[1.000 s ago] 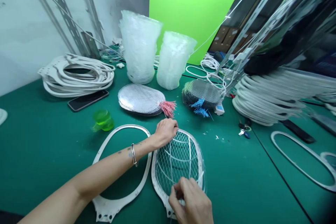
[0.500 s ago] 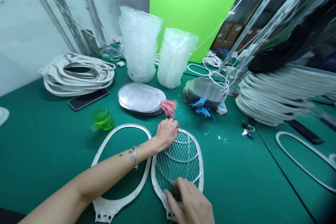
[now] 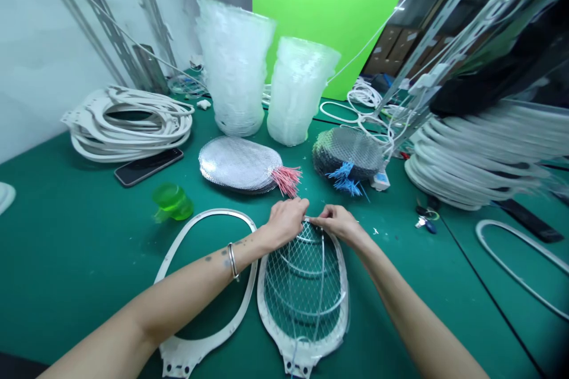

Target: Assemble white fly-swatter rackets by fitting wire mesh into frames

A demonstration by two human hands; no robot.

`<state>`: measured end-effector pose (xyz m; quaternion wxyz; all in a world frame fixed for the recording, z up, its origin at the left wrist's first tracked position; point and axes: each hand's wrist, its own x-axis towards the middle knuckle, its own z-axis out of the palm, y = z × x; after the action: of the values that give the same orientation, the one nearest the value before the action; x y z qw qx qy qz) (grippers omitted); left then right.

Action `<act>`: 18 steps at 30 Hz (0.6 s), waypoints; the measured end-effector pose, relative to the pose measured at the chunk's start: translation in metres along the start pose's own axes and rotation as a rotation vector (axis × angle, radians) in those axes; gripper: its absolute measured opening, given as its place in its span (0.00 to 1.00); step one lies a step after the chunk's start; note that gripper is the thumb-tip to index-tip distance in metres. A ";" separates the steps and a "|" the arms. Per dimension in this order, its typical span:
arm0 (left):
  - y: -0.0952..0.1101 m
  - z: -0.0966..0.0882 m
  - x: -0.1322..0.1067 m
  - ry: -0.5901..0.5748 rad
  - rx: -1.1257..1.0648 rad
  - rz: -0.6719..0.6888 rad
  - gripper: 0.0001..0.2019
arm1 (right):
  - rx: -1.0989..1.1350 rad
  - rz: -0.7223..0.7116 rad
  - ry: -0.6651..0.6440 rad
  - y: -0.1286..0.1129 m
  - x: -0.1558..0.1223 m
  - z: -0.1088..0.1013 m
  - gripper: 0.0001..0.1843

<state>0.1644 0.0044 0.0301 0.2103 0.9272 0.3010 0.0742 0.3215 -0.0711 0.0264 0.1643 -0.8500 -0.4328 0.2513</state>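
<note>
A white racket-shaped frame with a wire mesh [image 3: 303, 284] laid in it lies on the green table in front of me. My left hand [image 3: 285, 222] rests on the frame's far left rim, fingers curled and pressing on the mesh edge. My right hand [image 3: 338, 224] meets it at the far tip, fingertips pinching the mesh rim. An empty white frame [image 3: 178, 348] lies just left of the meshed one, under my left forearm.
Behind are a stack of silver meshes with pink wires [image 3: 240, 164], a dark mesh stack with blue wires [image 3: 347, 154], two tall clear plastic stacks [image 3: 235, 71], piles of white frames left [image 3: 128, 124] and right [image 3: 480, 160], a phone [image 3: 148, 166], a green cup [image 3: 172, 201].
My right hand has left the handle end of the mesh and moved up to the far tip beside my left hand. The left hand has stayed on the rim.
</note>
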 end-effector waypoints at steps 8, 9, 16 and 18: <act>-0.004 -0.024 -0.039 0.060 -0.160 0.111 0.09 | 0.120 -0.114 0.268 -0.002 -0.071 -0.001 0.16; -0.005 -0.028 -0.055 0.037 -0.215 0.196 0.08 | 0.129 -0.121 0.321 0.003 -0.095 0.003 0.16; -0.009 -0.017 -0.161 -0.220 -0.241 0.635 0.08 | -0.044 -0.729 0.332 0.023 -0.247 0.050 0.13; -0.009 -0.010 -0.168 -0.242 -0.168 0.659 0.11 | -0.083 -0.776 0.320 0.023 -0.257 0.062 0.17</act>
<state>0.0211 -0.0850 0.0334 0.2845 0.9560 -0.0482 0.0521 0.1731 -0.2913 0.0376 0.2773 -0.6581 -0.6998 0.0180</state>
